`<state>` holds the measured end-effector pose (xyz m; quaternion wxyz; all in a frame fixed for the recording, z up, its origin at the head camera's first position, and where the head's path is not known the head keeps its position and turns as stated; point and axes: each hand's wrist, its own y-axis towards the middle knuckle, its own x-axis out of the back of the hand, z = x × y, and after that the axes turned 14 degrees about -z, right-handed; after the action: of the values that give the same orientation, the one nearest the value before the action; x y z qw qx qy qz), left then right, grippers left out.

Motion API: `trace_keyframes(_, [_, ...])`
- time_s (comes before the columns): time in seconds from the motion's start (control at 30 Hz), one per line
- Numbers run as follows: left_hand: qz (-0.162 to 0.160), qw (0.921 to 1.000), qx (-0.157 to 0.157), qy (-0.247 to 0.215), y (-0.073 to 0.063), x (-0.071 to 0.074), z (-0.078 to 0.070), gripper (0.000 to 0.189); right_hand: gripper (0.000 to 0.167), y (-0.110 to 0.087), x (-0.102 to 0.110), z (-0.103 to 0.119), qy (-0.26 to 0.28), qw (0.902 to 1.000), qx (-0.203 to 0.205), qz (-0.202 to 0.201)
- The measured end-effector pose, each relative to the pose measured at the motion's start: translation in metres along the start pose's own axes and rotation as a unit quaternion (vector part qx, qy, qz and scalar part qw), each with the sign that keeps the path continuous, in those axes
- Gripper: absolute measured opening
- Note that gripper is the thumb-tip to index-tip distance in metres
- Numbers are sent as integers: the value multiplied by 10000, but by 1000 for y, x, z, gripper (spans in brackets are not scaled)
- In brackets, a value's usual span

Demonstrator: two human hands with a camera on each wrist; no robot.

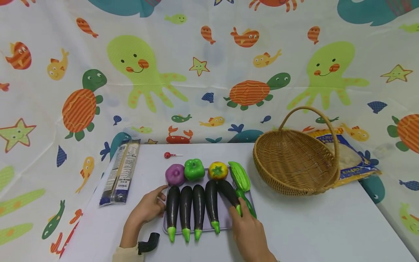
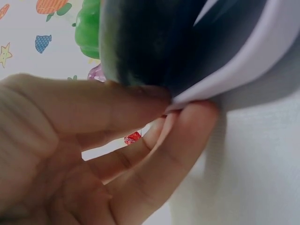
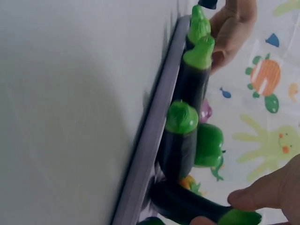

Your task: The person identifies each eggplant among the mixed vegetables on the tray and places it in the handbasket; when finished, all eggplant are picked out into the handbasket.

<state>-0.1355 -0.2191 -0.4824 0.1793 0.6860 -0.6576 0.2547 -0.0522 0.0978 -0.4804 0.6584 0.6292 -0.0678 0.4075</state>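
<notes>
A lavender tray [image 1: 224,214] holds toy vegetables. My left hand [image 1: 148,208] pinches its left rim [image 2: 225,77], thumb above and fingers beneath. With thumb and fingers, my right hand [image 1: 250,233] holds an eggplant [image 1: 228,192] by its green end; it lies slanted at the tray's right. Several more eggplants [image 1: 186,209] lie side by side to its left, green ends over the front rim. Behind them are a purple onion-like vegetable [image 1: 175,175], a green bell pepper [image 1: 194,169] and a yellow-orange round vegetable [image 1: 218,170]. A bumpy green vegetable [image 1: 240,176] lies at right, above another green one partly hidden by my hand.
A wicker basket [image 1: 291,156] with a tall handle stands right of the tray, before a blue-and-yellow bag [image 1: 350,160]. On the left lies a long printed package [image 1: 121,173]. A red lollipop [image 1: 168,155] is behind the tray. A sea-animal cloth [image 1: 196,98] hangs behind.
</notes>
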Motion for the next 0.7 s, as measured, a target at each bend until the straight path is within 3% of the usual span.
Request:
trace_keyframes(0.4, [-11,10000,11,16,-1,0,-1,73,31,18,-12,-17,409,9977,-142,-525])
trace_keyframes(0.7, [20,10000,10,-49,0,0,1,72,31,32,-7,-33,697,9943,-269,-758])
